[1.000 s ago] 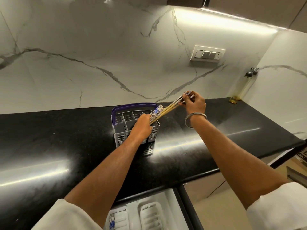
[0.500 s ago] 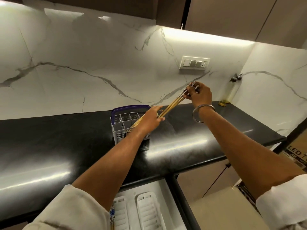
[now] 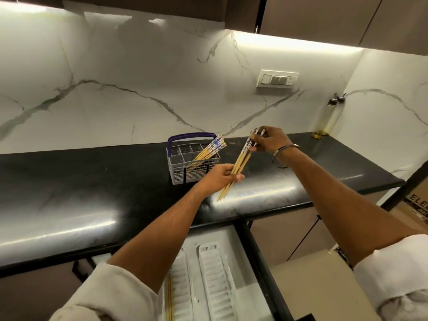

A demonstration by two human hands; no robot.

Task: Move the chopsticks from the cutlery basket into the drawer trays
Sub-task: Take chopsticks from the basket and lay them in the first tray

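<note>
A bundle of bamboo chopsticks (image 3: 240, 162) with blue-patterned tops hangs in the air right of the grey cutlery basket (image 3: 179, 171). My right hand (image 3: 269, 139) pinches its patterned top end. My left hand (image 3: 222, 174) grips the bundle near its thin tips. More chopsticks (image 3: 209, 150) lean in the basket, which has a purple handle and stands on the black counter. Below the counter the open drawer holds white ribbed trays (image 3: 214, 278), with a pair of chopsticks (image 3: 169, 297) lying at the left, partly hidden by my left sleeve.
A black polished counter (image 3: 81, 188) runs along a white marble wall. An oil bottle (image 3: 327, 118) stands at the back right corner, under a switch plate (image 3: 278, 78). A cardboard box (image 3: 416, 208) sits on the floor at the right, and a beige cabinet door stands beside the drawer.
The bundle has come out of the basket and swung right and down, steeper now. My left hand has shifted from the basket to the bundle's lower end. The view has pulled back.
</note>
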